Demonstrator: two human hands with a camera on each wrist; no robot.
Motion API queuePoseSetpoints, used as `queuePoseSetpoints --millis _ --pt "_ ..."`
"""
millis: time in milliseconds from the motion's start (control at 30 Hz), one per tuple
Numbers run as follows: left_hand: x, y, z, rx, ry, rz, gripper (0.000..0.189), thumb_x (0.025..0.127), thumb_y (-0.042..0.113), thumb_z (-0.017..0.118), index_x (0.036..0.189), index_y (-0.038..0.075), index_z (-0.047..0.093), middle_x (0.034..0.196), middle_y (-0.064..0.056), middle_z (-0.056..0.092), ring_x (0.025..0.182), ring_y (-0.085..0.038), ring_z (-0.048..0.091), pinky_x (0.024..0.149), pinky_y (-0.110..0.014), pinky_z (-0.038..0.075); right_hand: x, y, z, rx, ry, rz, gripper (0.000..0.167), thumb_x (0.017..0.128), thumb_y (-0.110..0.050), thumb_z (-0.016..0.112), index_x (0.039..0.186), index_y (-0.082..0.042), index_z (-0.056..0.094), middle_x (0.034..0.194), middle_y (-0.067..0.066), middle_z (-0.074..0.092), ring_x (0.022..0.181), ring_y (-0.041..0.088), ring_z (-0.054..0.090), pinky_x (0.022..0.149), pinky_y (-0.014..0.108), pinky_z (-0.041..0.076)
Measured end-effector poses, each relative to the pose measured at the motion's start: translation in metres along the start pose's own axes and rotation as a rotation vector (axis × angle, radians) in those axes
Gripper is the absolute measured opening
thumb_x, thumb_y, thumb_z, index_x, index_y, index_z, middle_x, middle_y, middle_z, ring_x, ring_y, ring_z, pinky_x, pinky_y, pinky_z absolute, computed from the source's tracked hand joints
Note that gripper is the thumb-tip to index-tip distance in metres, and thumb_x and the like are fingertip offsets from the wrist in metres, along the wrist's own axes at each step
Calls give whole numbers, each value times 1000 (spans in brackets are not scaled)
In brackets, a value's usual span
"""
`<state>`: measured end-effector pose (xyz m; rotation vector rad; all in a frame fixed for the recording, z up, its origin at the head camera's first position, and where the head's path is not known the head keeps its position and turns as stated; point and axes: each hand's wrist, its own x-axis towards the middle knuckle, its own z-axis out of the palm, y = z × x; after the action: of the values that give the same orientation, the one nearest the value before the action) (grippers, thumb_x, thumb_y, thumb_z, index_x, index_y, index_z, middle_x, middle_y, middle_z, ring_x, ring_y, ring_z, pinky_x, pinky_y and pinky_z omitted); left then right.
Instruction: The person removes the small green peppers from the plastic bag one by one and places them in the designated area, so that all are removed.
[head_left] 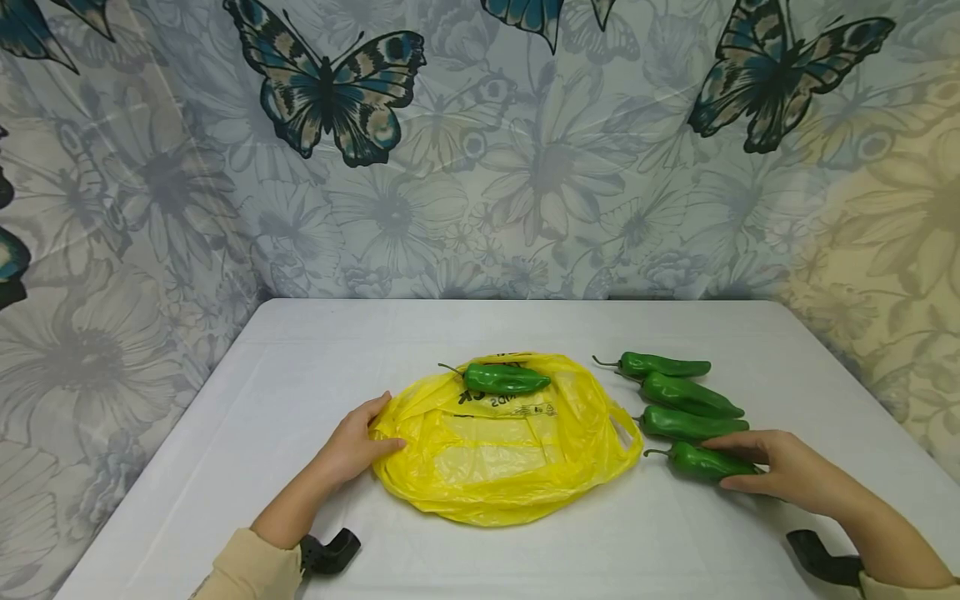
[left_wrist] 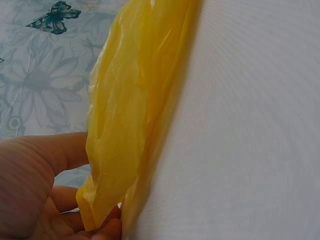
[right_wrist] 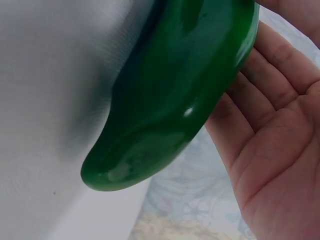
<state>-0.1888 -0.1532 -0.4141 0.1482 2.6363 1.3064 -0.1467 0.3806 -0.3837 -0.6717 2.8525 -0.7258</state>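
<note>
A yellow plastic bag (head_left: 495,492) lies spread on the table with its opening toward me. One green pepper (head_left: 507,379) rests on the bag's far part, over dark print. My left hand (head_left: 352,446) holds the bag's left edge, the thumb on top and the other fingers behind the film (left_wrist: 117,125). At the right, my right hand (head_left: 787,471) grips the nearest green pepper (head_left: 705,461) by its tip end, thumb and fingers on opposite sides. In the right wrist view that pepper (right_wrist: 165,110) is large and close, beside the palm.
Beyond the held pepper, three more green peppers (head_left: 693,423) lie in a column, stems pointing left. They are right of the bag. The white table (head_left: 315,342) ends at a wall covering (head_left: 540,208) with butterflies and flowers. Black curved pieces (head_left: 330,552) sit at both wrists.
</note>
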Motion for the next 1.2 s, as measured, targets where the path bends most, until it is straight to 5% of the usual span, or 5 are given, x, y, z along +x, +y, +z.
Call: queuePoseSetpoints --millis 300,633,900,1200 --pt "0 0 0 7 -3 1 76 83 17 69 145 -2 27 150 -20 30 140 -37 25 113 -52 22 -1 -6 3 -48 11 77 48 71 -31 78 111 -7 67 111 16 67 97 -20 46 74 19 53" --pt "0 0 0 -1 -3 7 75 83 15 68 145 -2 28 150 -20 30 139 -37 25 113 -52 22 -3 1 -2 7 72 -61 41 74 -20 77 111 -7 66 112 -30 55 102 -21 46 74 4 43" --pt "1 0 1 1 -2 -4 75 84 16 68 145 -2 28 150 -19 30 140 -36 24 113 -51 23 -3 -1 -1 42 29 -54 42 76 -21 75 113 -3 65 113 -32 53 102 -21 44 75 5 44" --pt "1 -1 0 -1 1 6 76 84 16 69 145 -2 28 150 -20 29 140 -37 24 113 -52 23 -1 -5 -2 -10 99 -46 40 73 -20 77 110 -8 66 109 -31 56 101 -21 45 73 3 43"
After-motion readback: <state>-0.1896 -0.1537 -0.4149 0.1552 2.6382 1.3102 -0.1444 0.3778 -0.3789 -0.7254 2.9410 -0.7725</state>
